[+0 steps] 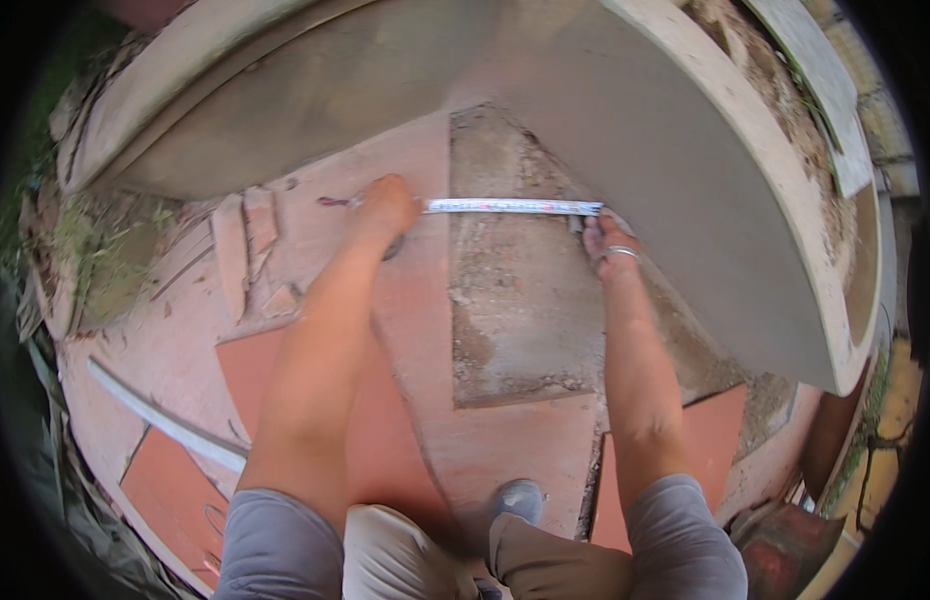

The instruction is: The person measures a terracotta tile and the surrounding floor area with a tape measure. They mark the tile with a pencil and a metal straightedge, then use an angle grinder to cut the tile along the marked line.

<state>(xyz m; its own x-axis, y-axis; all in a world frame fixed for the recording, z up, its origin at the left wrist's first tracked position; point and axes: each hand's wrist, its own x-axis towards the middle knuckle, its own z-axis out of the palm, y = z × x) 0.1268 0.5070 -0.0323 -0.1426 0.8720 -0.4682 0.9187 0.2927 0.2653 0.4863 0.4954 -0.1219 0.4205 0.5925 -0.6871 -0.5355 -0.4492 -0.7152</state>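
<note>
A white tape measure blade (515, 206) stretches level across the left-to-right width of a bare, rough strip of ground (525, 300) between red floor tiles and the grey wall. My left hand (390, 205) is closed around the tape at its left end, over the tiles; a small dark red strap (333, 202) sticks out beyond it. Whatever case lies inside that hand is hidden. At the blade's right end, close to the foot of the wall, my right hand (610, 238) pinches the tape, its wrist wearing a metal bangle. A small grey piece shows beside these fingers.
Curved grey plastered walls (685, 170) meet in a corner ahead. Loose red tiles (675, 455) lie near my legs, with another big tile (385, 400) under my left arm. Broken tile strips (231, 255) and a long pale metal bar (165, 415) lie at left.
</note>
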